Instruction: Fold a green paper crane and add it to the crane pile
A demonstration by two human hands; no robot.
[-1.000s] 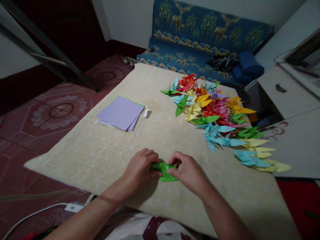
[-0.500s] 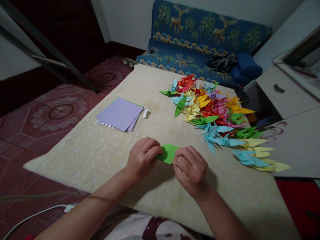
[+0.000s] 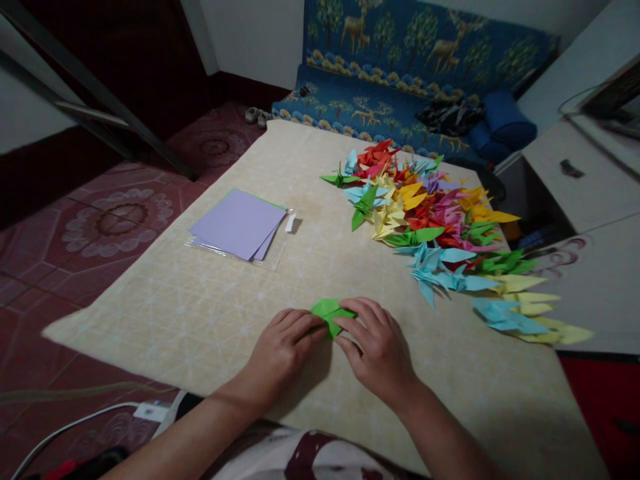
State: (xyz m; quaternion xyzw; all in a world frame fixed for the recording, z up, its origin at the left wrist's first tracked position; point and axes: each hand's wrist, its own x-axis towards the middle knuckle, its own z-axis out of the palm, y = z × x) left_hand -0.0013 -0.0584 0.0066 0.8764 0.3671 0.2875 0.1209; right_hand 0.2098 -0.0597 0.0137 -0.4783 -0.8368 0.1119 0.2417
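Note:
A folded piece of green origami paper lies low at the near part of the table, between my two hands. My left hand is closed on its left edge, with the fingers pressed together. From the other side, the thumb and fingers of my right hand grip the paper's right part, bent over its top and front. My fingertips hide some of the folds. Off to the right is a heap of folded paper cranes in many colours.
Left of centre, a stack of purple paper sheets rests on a clear plastic sleeve, beside a small white tag. The patterned cloth covers the table. A blue sofa stands behind it, a white cabinet at the right.
Both hands have come down with the green paper, from holding it raised to near the tabletop. My right hand's fingers have loosened from a fist and reach over the paper. The view has shifted slightly.

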